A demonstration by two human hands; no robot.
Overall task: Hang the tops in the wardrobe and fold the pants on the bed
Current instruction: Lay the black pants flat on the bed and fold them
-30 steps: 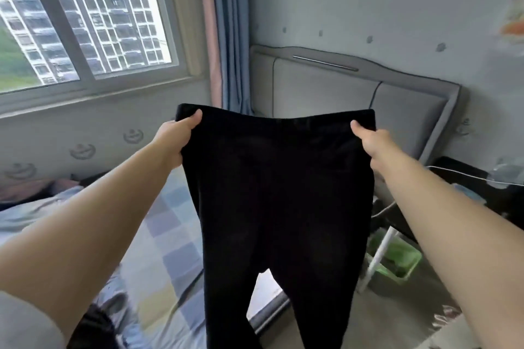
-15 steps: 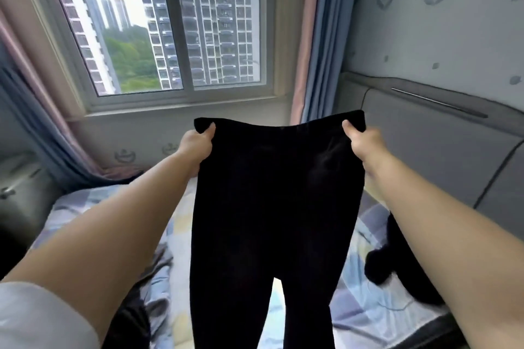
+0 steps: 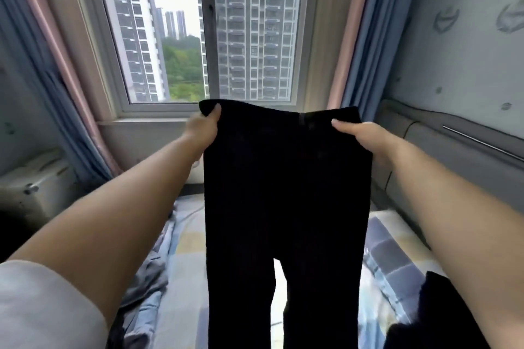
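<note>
A pair of black pants [image 3: 283, 193] hangs spread out in front of me, waistband up, both legs dangling down past the bottom of the frame. My left hand [image 3: 202, 129] grips the left corner of the waistband, thumb on the front. My right hand [image 3: 357, 136] grips the right corner the same way. Both arms are stretched forward over the bed [image 3: 187, 249], which has a checked blue, grey and yellow cover.
A grey garment [image 3: 147, 278] lies crumpled on the bed at lower left. Another black garment [image 3: 431, 317] lies at lower right. A padded grey headboard [image 3: 453, 156] runs along the right. The window [image 3: 204, 28] and curtains [image 3: 360, 37] are ahead; a white box-like object [image 3: 34, 187] stands at left.
My view has swung left from the headboard side to face the window. Both hands keep the same hold on the waistband, and the pants now hang over the middle of the bed.
</note>
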